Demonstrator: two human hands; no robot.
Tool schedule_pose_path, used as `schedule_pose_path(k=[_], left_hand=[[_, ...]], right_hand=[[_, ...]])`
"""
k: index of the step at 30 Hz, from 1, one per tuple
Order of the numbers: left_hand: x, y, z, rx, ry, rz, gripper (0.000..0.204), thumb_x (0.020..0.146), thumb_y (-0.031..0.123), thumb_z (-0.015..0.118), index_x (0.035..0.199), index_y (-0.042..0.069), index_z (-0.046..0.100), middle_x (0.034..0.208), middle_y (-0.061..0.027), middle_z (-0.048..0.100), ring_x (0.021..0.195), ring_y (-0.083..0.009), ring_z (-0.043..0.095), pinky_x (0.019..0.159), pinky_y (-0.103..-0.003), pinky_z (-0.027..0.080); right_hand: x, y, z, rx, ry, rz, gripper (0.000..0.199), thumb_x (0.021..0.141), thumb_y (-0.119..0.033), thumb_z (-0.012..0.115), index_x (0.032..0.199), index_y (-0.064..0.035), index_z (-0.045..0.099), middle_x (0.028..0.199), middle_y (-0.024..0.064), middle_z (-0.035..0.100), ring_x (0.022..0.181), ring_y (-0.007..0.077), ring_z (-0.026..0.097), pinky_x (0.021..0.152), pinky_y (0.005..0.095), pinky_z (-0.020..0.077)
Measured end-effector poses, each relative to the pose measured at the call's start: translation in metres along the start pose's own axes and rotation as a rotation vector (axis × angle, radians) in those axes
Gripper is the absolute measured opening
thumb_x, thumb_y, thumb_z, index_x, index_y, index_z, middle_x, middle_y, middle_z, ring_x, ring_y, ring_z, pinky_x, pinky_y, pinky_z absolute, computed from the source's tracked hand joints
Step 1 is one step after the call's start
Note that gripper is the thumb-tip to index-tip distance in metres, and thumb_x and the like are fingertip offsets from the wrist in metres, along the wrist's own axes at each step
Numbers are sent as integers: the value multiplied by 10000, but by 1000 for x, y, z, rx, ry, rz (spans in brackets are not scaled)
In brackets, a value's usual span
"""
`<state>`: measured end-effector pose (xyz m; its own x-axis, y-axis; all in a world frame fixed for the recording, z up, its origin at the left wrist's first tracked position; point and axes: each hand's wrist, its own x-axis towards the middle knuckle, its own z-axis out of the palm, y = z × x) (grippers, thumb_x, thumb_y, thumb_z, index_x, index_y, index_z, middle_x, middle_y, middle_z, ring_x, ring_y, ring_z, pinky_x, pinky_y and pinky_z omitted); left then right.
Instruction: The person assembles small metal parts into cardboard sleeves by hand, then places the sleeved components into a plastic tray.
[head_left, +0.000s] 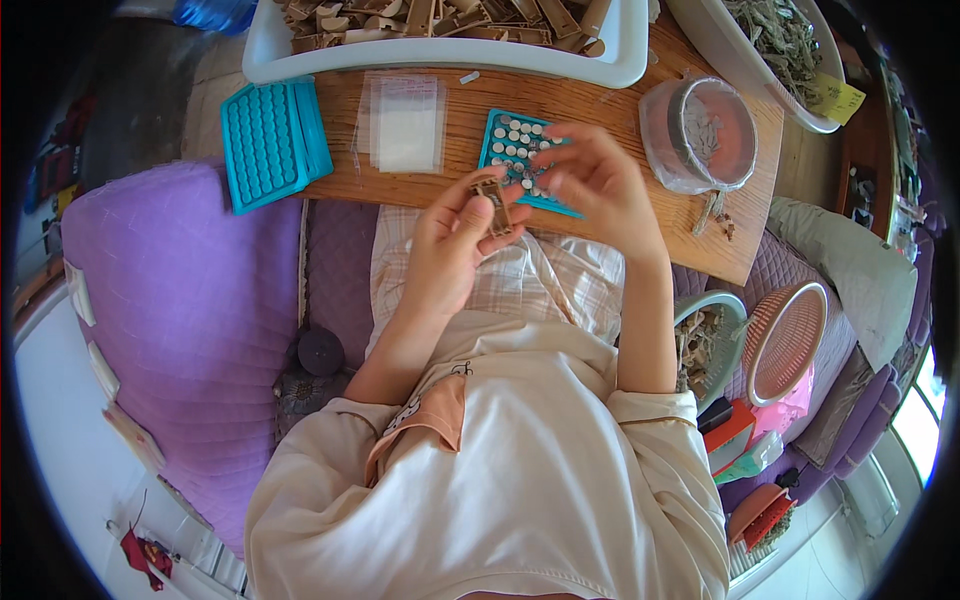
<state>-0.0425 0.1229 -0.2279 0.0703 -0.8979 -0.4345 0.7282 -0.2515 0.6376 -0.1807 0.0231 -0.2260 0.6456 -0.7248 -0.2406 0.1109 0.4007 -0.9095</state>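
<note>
Because we have the brown piece (495,205) pinched in the left hand (450,240), with the thumb across its face and the fingers behind, we can judge its handling from that grip. It sits just in front of the table (620,110) edge, above our lap, its longer side running roughly away from us, near the lower left of the turquoise tray (562,207). Our right hand (605,195) is raised over the right side of that tray, its fingers loosely curled; we cannot tell whether something tiny is held between them. We would expect the piece to be light and stiff, likely moulded plastic, judging by its slim, hollow-looking body and the loose heap of similar brown parts in the bin (440,60). Its surface seems smooth enough to slide a little under dry fingertips, so we would take it by its two long walls, keeping the recessed face clear and pressing gently, as thin edges might flex or chip. The white discs (510,138) in the tray look small, light and apt to roll or skid; we would lift each by its rim between thumb and forefinger.
</note>
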Motion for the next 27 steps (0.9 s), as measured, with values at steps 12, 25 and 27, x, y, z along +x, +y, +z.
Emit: schedule_pose_path(k=[12, 25, 27], left_hand=[[5, 13, -11, 59, -8, -12, 371, 825, 151, 517, 1159, 26, 414, 970, -153, 559, 805, -205, 599, 681, -282, 514], [0, 17, -11, 71, -64, -60, 391, 793, 77, 551, 1152, 2, 415, 926, -123, 581, 795, -195, 601, 687, -273, 514], [1, 16, -10, 54, -105, -65, 382, 794, 82, 552, 1144, -1, 422, 933, -94, 580, 811, -166, 591, 696, -265, 510]], right_hand=[[28, 42, -30, -1388, 339, -603, 258, 694, -24, 560, 944, -86, 541, 708, 30, 580, 655, 203, 552, 542, 310, 464], [-8, 21, 29, -776, 499, -546, 266, 652, 36, 601, 895, -47, 531, 785, 82, 578, 697, 216, 568, 610, 287, 467], [-15, 15, 43, -690, 505, -637, 275, 633, 54, 610, 878, -41, 529, 793, 87, 581, 705, 216, 575, 620, 284, 469]])
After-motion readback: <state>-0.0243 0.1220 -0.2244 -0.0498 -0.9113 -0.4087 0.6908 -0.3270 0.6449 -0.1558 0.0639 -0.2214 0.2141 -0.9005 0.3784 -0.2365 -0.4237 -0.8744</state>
